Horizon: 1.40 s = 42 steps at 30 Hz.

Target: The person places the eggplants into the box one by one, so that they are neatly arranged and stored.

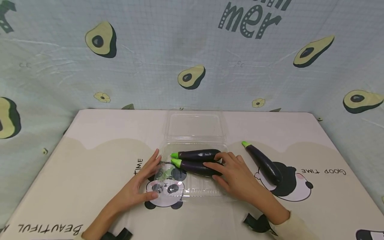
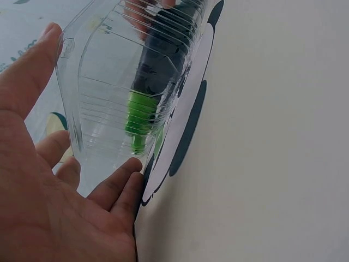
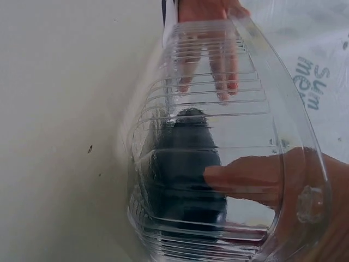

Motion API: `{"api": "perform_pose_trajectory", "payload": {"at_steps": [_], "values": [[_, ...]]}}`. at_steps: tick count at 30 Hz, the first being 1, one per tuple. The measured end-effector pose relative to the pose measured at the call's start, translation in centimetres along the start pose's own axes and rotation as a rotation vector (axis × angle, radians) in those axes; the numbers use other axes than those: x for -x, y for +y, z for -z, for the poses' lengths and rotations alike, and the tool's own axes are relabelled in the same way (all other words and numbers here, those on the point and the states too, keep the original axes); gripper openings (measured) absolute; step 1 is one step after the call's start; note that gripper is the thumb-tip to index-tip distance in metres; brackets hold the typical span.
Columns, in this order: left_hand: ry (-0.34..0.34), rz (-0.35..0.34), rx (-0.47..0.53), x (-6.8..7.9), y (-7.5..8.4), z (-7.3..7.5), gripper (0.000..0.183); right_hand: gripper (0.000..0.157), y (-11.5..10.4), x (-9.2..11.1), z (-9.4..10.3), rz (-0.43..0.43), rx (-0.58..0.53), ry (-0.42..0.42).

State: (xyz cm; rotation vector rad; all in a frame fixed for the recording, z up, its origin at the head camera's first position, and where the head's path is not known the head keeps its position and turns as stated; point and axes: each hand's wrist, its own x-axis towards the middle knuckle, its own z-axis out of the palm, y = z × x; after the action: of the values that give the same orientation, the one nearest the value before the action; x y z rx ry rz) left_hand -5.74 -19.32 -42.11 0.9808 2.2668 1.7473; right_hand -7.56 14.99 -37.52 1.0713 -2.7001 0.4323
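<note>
A clear plastic clamshell box [image 1: 207,190] lies with its lid [image 1: 195,126] folded back. Two dark purple eggplants with green stem ends pointing left lie side by side in its base: the far eggplant [image 1: 195,155] and the near eggplant [image 1: 193,167]. My right hand [image 1: 238,176] reaches over their right ends and grips the near eggplant, its index finger on top and thumb low on the front side. At the box's left side my left hand [image 1: 133,191] rests with fingers spread; in the left wrist view its fingertips [image 2: 131,166] are right at the clear wall.
Right of the box, a third eggplant [image 1: 265,163] lies slanted on the table. The tablecloth [image 1: 99,173] carries panda prints and lettering. Behind it hangs a curtain [image 1: 144,60] with avocado prints. Black straps [image 1: 258,223] sit at both wrists.
</note>
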Motion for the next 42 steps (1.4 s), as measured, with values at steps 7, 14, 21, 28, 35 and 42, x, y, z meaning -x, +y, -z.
{"api": "perform_pose_trajectory", "payload": {"at_steps": [7, 14, 21, 28, 35, 42], "values": [[0.005, -0.012, -0.002, 0.1, 0.0, 0.0, 0.090, 0.043, -0.1, -0.1, 0.1, -0.010, 0.004, -0.012], [-0.001, -0.010, 0.008, 0.1, 0.0, 0.1, 0.090, 0.041, -0.2, 0.1, 0.2, -0.024, 0.015, -0.003], [-0.003, -0.025, 0.019, 0.2, -0.1, 0.0, 0.091, 0.041, -0.1, 0.2, 0.7, -0.023, -0.003, 0.009], [-0.001, -0.023, 0.018, 0.1, 0.0, 0.1, 0.091, 0.044, 0.2, 0.4, 1.5, -0.040, -0.040, 0.017], [-0.003, -0.017, 0.024, 0.2, -0.2, 0.0, 0.091, 0.053, 1.1, 1.5, 2.4, -0.029, -0.042, 0.071], [-0.001, -0.009, 0.019, 0.2, -0.2, 0.0, 0.091, 0.036, 2.2, 2.9, 3.6, -0.024, -0.014, 0.171]]}}
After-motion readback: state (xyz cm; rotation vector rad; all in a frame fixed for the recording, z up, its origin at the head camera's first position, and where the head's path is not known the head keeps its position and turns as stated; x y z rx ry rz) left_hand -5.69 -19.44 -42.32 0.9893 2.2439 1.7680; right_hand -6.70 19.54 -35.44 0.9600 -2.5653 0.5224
